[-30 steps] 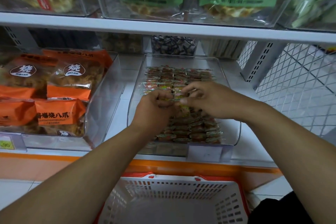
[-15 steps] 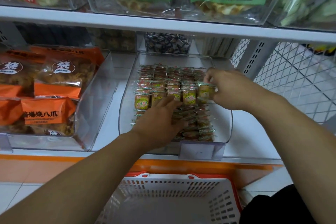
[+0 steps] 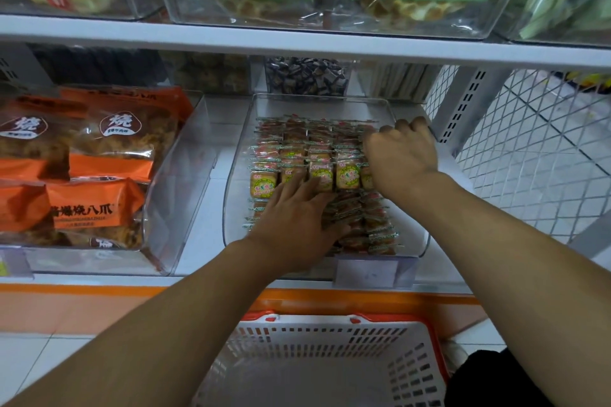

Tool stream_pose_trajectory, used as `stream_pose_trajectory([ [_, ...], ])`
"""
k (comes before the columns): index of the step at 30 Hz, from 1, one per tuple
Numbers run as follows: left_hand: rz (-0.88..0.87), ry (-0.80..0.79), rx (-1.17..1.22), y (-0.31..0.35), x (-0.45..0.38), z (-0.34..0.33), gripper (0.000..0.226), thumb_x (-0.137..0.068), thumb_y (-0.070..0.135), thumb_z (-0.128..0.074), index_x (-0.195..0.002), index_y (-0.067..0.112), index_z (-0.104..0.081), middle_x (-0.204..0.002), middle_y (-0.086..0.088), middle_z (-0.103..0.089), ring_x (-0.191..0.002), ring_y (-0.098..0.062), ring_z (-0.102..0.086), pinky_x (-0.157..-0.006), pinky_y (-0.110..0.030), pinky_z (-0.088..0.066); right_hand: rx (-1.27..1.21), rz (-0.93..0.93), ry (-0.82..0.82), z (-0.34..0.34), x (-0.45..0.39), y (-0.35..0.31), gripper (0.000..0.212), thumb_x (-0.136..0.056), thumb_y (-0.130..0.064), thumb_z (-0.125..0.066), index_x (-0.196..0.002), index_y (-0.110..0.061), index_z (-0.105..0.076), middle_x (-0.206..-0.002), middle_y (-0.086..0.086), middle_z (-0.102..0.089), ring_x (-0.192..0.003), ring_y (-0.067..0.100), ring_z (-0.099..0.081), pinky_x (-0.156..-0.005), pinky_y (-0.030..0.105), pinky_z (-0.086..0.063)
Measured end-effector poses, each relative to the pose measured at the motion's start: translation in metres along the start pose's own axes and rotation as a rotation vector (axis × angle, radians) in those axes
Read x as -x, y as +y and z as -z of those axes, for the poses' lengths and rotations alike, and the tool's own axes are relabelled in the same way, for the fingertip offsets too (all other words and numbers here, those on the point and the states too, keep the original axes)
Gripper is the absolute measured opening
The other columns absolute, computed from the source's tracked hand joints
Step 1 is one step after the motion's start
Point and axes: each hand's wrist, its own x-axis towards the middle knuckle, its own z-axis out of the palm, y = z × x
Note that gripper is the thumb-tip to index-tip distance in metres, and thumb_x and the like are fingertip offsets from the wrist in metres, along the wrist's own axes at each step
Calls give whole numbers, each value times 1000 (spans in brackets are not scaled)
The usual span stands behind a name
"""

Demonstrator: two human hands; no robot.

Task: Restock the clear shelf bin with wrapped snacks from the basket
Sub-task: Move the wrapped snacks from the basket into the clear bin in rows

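The clear shelf bin [image 3: 238, 155] was glossy hard plastic with rounded front corners, holding rows of small crinkly wrapped snacks [image 3: 317, 145], square cakes in see-through film. Left hand [image 3: 294, 225] lay flat, fingers straight and spread, pressing on the snacks beneath it; one upright row stood just beyond its fingertips. Right hand [image 3: 401, 152] had fingers curled down at that row's right end, by the bin's right wall; whether it pinched a snack could not be told. The white perforated plastic basket [image 3: 317, 370], orange-rimmed, sat below both wrists.
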Motion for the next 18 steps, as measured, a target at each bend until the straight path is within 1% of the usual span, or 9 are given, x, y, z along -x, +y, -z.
stream_pose_trajectory([
  [2,18,11,-20,-1,1,1,71,-98,65,-42,-157,28,-34,-170,-1,-15,-157,-23,5,-126,-47,-1,-1,-7,16,-2,1,0,28,-84,-9,-59,-112,-13,-60,-108,10,-66,-111,31,-55,-102,43,-30],
  [4,35,17,-30,-1,2,2,69,-98,65,-43,-156,28,-36,-170,-2,-15,-157,-23,3,-126,-47,-3,-1,4,24,-3,2,-2,29,-85,-9,-58,-113,-13,-61,-110,11,-65,-112,31,-54,-103,43,-30],
  [8,56,21,-32,0,6,4,68,-98,64,-44,-157,30,-34,-169,0,-19,-157,-24,-1,-128,-47,-7,7,4,28,0,4,-3,15,-82,-8,-61,-95,-14,-66,-110,12,-64,-112,32,-53,-101,42,-31],
  [9,61,23,-28,1,7,4,68,-98,64,-44,-157,31,-33,-168,0,-19,-157,-25,-1,-128,-47,-7,-5,9,24,2,5,-3,9,-82,-7,-61,-86,-15,-61,-107,12,-65,-111,31,-55,-101,42,-32],
  [11,77,25,-21,2,10,5,68,-98,64,-44,-158,34,-30,-168,1,-19,-157,-26,-2,-128,-47,-7,-33,14,7,2,6,-3,25,-82,-5,-60,-69,-17,-43,-100,11,-68,-105,29,-58,-101,40,-32],
  [12,85,25,-22,2,11,5,68,-98,64,-44,-158,35,-30,-169,1,-18,-157,-26,-1,-128,-48,-7,-38,17,3,3,6,-2,31,-82,-4,-60,-66,-17,-37,-97,10,-68,-102,29,-59,-100,40,-32],
  [14,100,23,-31,2,14,6,68,-98,65,-43,-157,35,-31,-169,0,-16,-157,-26,0,-127,-49,-7,-52,21,18,4,8,-2,26,-81,-3,-59,-69,-17,-41,-93,10,-68,-97,29,-61,-98,40,-34],
  [16,131,11,-33,2,17,6,68,-97,66,-43,-156,33,-33,-169,-3,-13,-157,-28,2,-126,-49,-5,-77,25,30,5,8,-1,16,-81,-2,-59,-83,-17,-52,-92,10,-68,-96,30,-62,-97,39,-34],
  [18,161,-2,-26,3,20,7,70,-96,67,-44,-156,31,-33,-170,-5,-8,-157,-30,6,-126,-49,-4,-93,26,26,4,9,-1,18,-80,-1,-58,-86,-18,-53,-91,10,-68,-94,29,-62,-95,38,-35],
])
